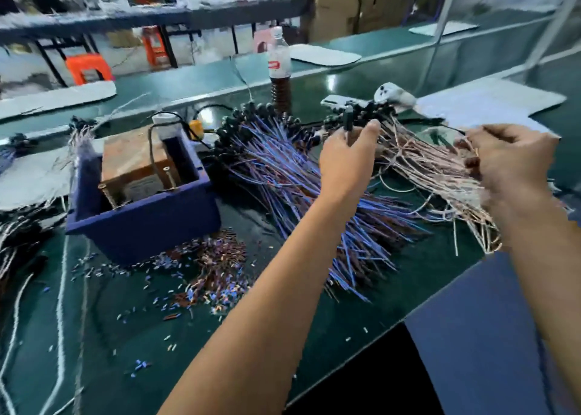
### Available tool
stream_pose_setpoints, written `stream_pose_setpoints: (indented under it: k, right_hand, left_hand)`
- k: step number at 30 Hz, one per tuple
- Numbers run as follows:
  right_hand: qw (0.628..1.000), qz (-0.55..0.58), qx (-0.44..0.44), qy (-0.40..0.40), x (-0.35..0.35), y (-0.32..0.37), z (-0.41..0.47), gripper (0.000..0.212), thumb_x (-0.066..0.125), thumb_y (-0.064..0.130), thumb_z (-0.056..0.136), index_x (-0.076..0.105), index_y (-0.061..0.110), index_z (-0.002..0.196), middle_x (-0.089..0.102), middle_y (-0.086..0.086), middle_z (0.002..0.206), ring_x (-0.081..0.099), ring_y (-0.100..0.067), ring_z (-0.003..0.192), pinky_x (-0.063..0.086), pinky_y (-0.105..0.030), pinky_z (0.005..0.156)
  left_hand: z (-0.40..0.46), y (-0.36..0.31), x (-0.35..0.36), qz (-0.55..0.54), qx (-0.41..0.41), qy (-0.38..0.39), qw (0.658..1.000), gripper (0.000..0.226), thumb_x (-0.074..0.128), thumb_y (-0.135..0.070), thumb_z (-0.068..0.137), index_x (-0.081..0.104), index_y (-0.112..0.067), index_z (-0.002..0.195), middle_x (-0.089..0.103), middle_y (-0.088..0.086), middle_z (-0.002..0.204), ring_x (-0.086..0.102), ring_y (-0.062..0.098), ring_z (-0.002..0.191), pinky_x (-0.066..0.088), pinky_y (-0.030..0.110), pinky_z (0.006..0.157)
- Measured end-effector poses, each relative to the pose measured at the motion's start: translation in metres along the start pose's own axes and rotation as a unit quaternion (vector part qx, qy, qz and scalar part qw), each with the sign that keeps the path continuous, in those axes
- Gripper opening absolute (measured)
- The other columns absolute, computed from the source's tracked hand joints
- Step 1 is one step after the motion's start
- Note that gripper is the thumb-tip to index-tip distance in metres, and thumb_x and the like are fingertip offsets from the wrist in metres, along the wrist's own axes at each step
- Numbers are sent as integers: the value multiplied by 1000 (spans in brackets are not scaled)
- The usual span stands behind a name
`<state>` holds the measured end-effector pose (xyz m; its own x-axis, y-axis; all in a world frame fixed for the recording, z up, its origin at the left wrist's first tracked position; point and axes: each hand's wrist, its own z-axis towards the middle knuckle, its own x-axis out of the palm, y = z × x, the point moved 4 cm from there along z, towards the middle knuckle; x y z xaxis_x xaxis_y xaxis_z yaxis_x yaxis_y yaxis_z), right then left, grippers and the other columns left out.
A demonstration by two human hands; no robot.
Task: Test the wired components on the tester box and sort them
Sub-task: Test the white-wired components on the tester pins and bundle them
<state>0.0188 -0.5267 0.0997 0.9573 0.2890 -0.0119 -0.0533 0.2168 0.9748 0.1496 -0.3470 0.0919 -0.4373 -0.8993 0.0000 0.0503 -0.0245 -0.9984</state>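
The left hand [347, 156] has its fingers [371, 128] pinched round one black component [348, 119], held upright just above the far end of the pale-wire pile [434, 169]. Its wire seems to trail down and toward the right hand [509, 160], whose fingers are curled into a bunch of pale wires at that pile's right edge; which strands they actually grip is lost in blur.

The tester box [141, 194] lies well to the left of both hands, past the blue-wire pile [298, 188], which sits between box and pale pile. So the left hand is the nearer one, and the held component would have to travel leftward across the blue wires to reach the box. Judging by the task, this is a pick-out from the untested heap, though which heap is which cannot be told.

The box's contacts are hard to make out: a brown block and two screws show inside the blue walls. The component's wire ends are hidden among the strands. A bottle [279, 65] stands behind the blue pile on the surface [283, 320].
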Motion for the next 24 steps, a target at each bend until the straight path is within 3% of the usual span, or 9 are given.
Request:
stream_pose_setpoints:
  k: [3, 5, 7, 10, 12, 15, 18, 21, 24]
  right_hand:
    - [990, -107, -17, -87, -49, -5, 31, 39, 60, 43, 78, 76, 15, 100, 74, 5, 86, 67, -11, 74, 60, -36, 69]
    - [966, -203, -92, -130, -66, 5, 37, 49, 51, 53, 83, 73, 21, 112, 70, 3, 116, 64, -21, 111, 50, -44, 103]
    - [933, -267, -214, -109, -61, 22, 29, 43, 50, 47, 96, 70, 19, 122, 63, 10, 125, 56, -27, 126, 41, -46, 111]
    - [902, -288, -318, 52, -29, 38, 6, 38, 46, 40, 104, 69, 19, 126, 73, -5, 120, 63, -28, 115, 49, -49, 100]
    - [908, -280, -276, 141, -12, 39, -3, 38, 45, 38, 107, 67, 19, 131, 75, -8, 117, 67, -28, 110, 52, -47, 95]
    - [918, -278, -219, 181, 0, 35, -6, 32, 51, 30, 109, 66, 16, 133, 75, -10, 119, 70, -29, 110, 52, -41, 97]
    - [916, -286, -204, 195, 3, 33, -1, 25, 64, 30, 102, 72, 15, 120, 77, -12, 100, 72, -31, 93, 55, -41, 89]
    - [877, -363, -281, 145, -4, 40, 6, 27, 64, 36, 100, 79, 13, 100, 76, -14, 86, 68, -36, 82, 50, -40, 73]
    - [850, -391, -340, 94, -15, 51, 13, 31, 61, 36, 101, 78, 11, 92, 75, -15, 86, 64, -40, 82, 48, -43, 69]
  left_hand:
    - [13, 2, 50, -37, -59, 60, 996, 53, 45, -43, 108, 65, 5, 117, 74, 17, 99, 54, 26, 68, 42, 37, 75]
    - [18, -2, 73, -27, -44, 86, 995, 56, 38, -44, 111, 70, 2, 111, 74, 18, 100, 51, 21, 70, 41, 32, 70]
    - [17, -12, 92, -4, -7, 122, 992, 60, 32, -48, 111, 76, -10, 95, 71, 9, 84, 51, 17, 64, 43, 26, 59]
    - [17, -29, 108, 36, 36, 126, 991, 61, 31, -49, 111, 68, -25, 68, 64, 0, 71, 56, 22, 70, 47, 31, 72]
    - [25, -35, 115, 48, 46, 106, 992, 63, 30, -52, 110, 70, -14, 79, 71, 13, 83, 65, 31, 82, 52, 43, 83]
    - [43, -31, 113, 73, 43, 65, 994, 68, 29, -54, 109, 75, -5, 98, 71, 29, 97, 69, 47, 97, 55, 53, 86]
    - [53, -25, 104, 62, 28, 52, 996, 68, 27, -52, 110, 77, -9, 94, 58, 11, 63, 62, 36, 68, 52, 44, 72]
    - [62, -19, 98, 32, -43, 54, 997, 72, 23, -56, 110, 74, -6, 96, 54, 4, 58, 47, 19, 42, 43, 25, 51]
    - [65, -21, 99, -95, -156, 71, 981, 62, 30, -52, 111, 64, -1, 105, 56, 4, 52, 33, 8, 27, 28, 13, 36]
